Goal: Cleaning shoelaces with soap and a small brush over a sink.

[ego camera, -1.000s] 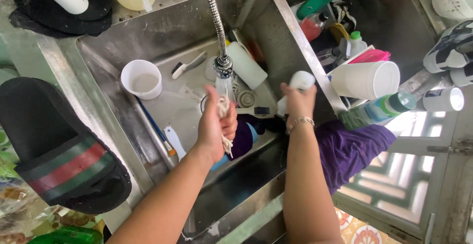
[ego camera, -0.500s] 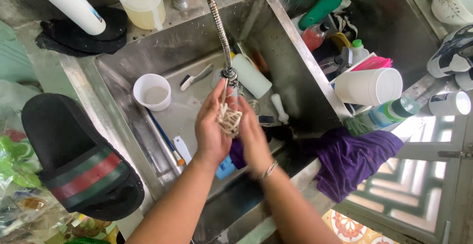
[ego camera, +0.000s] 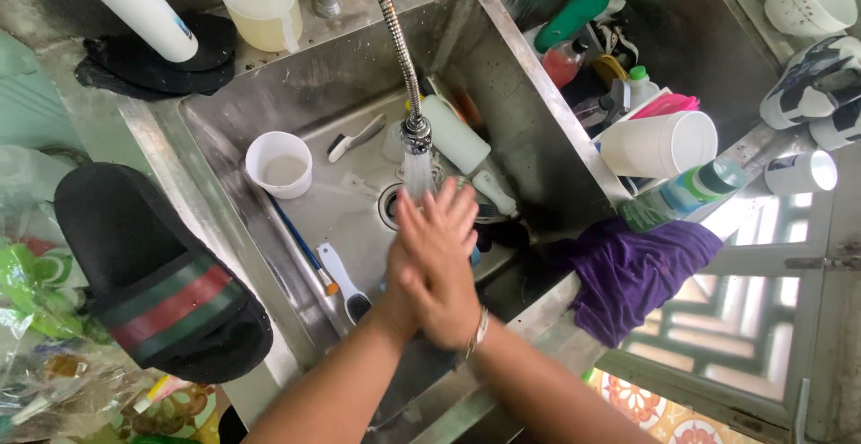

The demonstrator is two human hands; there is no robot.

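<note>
Scrub pad gone from hands | two hands: right hand (ego camera: 446, 290) flat over left hand (ego camera: 429, 233) (palms pressed, open) | one hose faucet (ego camera: 415, 132) running.

A home kitchen wash-up corner. A steel sink (ego camera: 224, 121) with a flexible tap hose (ego camera: 395, 31) running water lies under the clasped hands (ego camera: 439, 265). A white cup (ego camera: 280, 164) and brushes (ego camera: 345, 282) sit left of them, a bottle (ego camera: 139, 4) and jug (ego camera: 256, 0) beyond. Right of them: a purple cloth (ego camera: 628, 274), cups, dish soap. A slipper (ego camera: 152, 274) rests on the left rim.
</note>
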